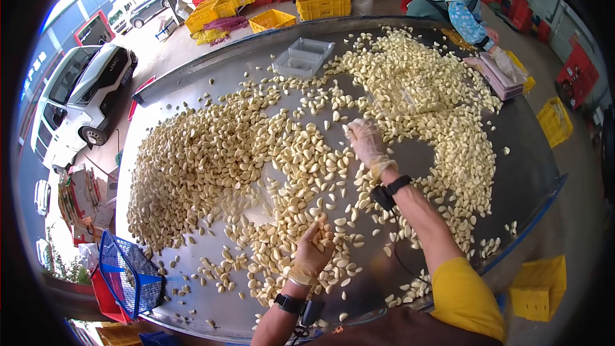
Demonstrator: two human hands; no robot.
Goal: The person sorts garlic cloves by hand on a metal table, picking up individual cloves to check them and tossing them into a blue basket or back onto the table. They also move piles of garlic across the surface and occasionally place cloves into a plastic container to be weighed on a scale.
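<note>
Peeled garlic cloves [198, 154] lie across the metal table [410, 157], heaped on the left and spread over the middle and right. My left hand [312, 253], in a thin clear glove, is low among the cloves at the near middle. Its fingers are curled in and hide what they hold, if anything. Farther forward and to the right, my right hand [368, 144], also gloved, is closed just above the table between the two spreads. Its fingertips point left toward loose cloves, and whether one is pinched in them cannot be made out.
Clear plastic boxes [302, 57] stand at the table's far side. A blue basket [131, 275] sits at the near left corner. At the far right a co-worker [458, 6] reaches over a pink box [496, 75]. Yellow crates [323, 4] stand on the floor beyond.
</note>
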